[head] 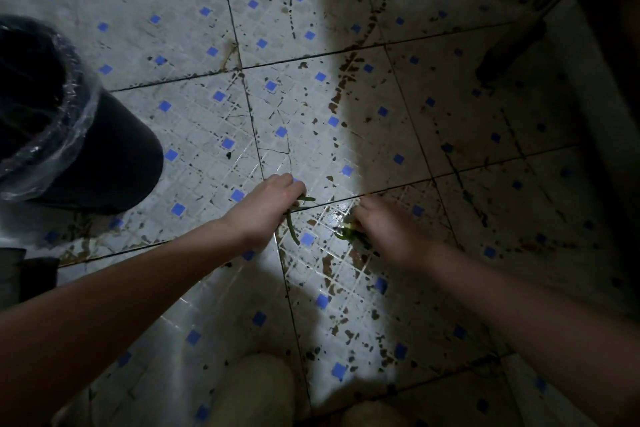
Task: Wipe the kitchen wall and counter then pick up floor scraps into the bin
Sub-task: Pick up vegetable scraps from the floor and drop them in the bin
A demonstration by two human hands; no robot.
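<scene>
Green strips (292, 229), long and thin vegetable scraps, are held by the left hand (273, 204), whose fingers curl round their upper ends. A short end pokes out to the right past the fingertips, and the longest strip curves down toward the tile beneath the hand. Just beside it, the right hand (384, 229) reaches down to a green clump (347, 235) with a pale bit in it, lying on a wet, shiny patch of the floor. Its fingers are bent down onto the clump, but the hand is blurred and I cannot tell whether they grip it or only touch it. Both bare forearms stretch in from the bottom edge, the left one in the light and the right one in shadow. The tiled floor (194, 28) is pale with small blue squares, cracked near the hands and spattered with dark brown stains that run in a trail up its middle. The bin (114, 156), dark and round with a clear plastic liner (74, 107) folded over its rim, stands on the floor well to the left of the hands. A dark furniture leg (512, 42) slants across the upper right corner.
</scene>
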